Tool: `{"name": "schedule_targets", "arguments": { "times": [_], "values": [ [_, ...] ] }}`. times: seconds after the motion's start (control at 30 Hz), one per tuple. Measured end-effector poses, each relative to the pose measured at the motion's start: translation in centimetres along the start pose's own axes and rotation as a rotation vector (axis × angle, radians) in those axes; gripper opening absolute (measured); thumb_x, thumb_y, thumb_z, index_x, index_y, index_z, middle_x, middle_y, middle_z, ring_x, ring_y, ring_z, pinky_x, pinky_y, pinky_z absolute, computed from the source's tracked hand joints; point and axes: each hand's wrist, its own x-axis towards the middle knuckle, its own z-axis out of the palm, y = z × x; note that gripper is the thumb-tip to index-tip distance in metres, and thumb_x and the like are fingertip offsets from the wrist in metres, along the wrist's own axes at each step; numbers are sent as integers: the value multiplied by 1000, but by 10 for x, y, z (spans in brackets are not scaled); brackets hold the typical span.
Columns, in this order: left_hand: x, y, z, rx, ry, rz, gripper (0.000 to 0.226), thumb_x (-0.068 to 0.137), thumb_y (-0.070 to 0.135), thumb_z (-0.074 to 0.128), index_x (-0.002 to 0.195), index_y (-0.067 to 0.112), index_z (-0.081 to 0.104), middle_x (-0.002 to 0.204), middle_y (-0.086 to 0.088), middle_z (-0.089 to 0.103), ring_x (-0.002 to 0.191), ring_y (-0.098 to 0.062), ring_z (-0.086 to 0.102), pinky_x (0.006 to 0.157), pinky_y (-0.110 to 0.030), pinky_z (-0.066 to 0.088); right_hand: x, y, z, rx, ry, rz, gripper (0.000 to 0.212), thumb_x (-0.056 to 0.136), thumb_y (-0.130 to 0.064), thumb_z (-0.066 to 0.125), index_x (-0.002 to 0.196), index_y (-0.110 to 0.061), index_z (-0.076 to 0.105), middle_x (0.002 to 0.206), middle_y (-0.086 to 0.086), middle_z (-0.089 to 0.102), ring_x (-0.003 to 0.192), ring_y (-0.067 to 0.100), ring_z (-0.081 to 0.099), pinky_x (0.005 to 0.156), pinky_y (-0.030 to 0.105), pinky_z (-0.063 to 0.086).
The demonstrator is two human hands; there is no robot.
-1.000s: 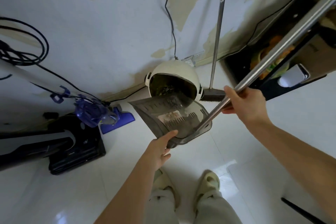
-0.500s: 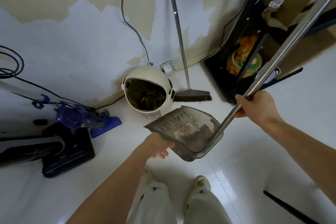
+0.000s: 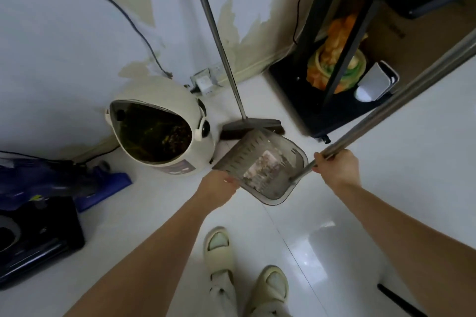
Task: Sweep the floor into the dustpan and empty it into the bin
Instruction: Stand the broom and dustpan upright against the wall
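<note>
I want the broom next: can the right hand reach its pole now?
Probably not yet: the right hand grips the dustpan handle. The broom leans beyond the dustpan, otherwise unobstructed.

open floor between bin (image 3: pixel 164 134) and dustpan (image 3: pixel 268 165), broom (image 3: pixel 251 126) apparently crowding behind

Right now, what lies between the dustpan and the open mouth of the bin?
In the head view, only bare white floor lies between the dustpan and the bin. The broom head rests behind that gap.
</note>
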Motion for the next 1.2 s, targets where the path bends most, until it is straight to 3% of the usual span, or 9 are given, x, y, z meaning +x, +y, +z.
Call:
{"name": "schedule_targets", "arguments": {
  "times": [0.1,0.3,0.37,0.47,0.67,0.73,0.8,0.9,1.2],
  "values": [
    [65,-4,-5,-35,114,40,15,92,16,57,89,3,66,84,-13,59,79,-24,54,71,-32,43,38,28,34,-8,7,22,19,89,-19,62,85,0,67,81,16,71,76,31,71,71,40,59],
    [171,23,-31,-165,269,97,25,88,14,59,65,20,50,83,-14,58,81,-32,60,79,-40,52,91,27,90,-40,6,56,17,91,-19,60,95,-3,65,86,15,71,77,28,70,62,32,56],
    [195,36,-35,-129,282,94,7,90,19,60,84,15,60,101,-16,63,98,-36,64,91,-43,53,106,14,104,-62,-3,41,13,91,-18,59,93,-6,61,87,15,70,78,28,69,62,34,55],
    [235,59,-42,-208,288,95,59,93,25,59,145,6,36,142,-15,47,124,-32,51,107,-40,41,131,-5,122,-86,-11,20,15,92,-19,58,97,-5,61,87,15,70,77,28,69,55,32,54],
    [295,118,-55,-406,350,281,84,95,24,60,155,14,1,161,-8,16,146,-23,22,120,-33,19,164,-30,145,-132,-41,-43,15,93,-17,56,103,-7,63,87,12,68,74,24,68,49,24,48],
    [305,135,-61,-455,392,371,73,97,25,57,154,15,13,156,-7,30,141,-21,32,117,-32,26,168,-33,147,-141,-43,-54,10,93,-17,55,99,-11,61,84,10,67,63,19,64,44,22,44],
    [312,149,-66,-479,448,442,36,100,26,50,131,9,42,118,-8,59,108,-21,57,97,-33,43,173,-35,145,-152,-41,-55,10,93,-17,55,97,-9,60,83,10,67,59,18,61,43,23,43],
    [315,156,-66,-399,438,518,15,104,25,40,98,11,44,75,4,49,74,-16,51,76,-35,44,171,-46,138,-134,-69,-43,25,94,-32,54,93,-8,61,84,13,68,72,25,69,60,36,57],
    [220,191,-84,-119,335,598,17,104,31,37,103,15,41,97,-8,61,90,-20,60,77,-34,47,125,-162,74,73,144,-237,27,95,-29,49,89,-7,64,73,4,67,62,12,59,61,27,46]
  ]
}}
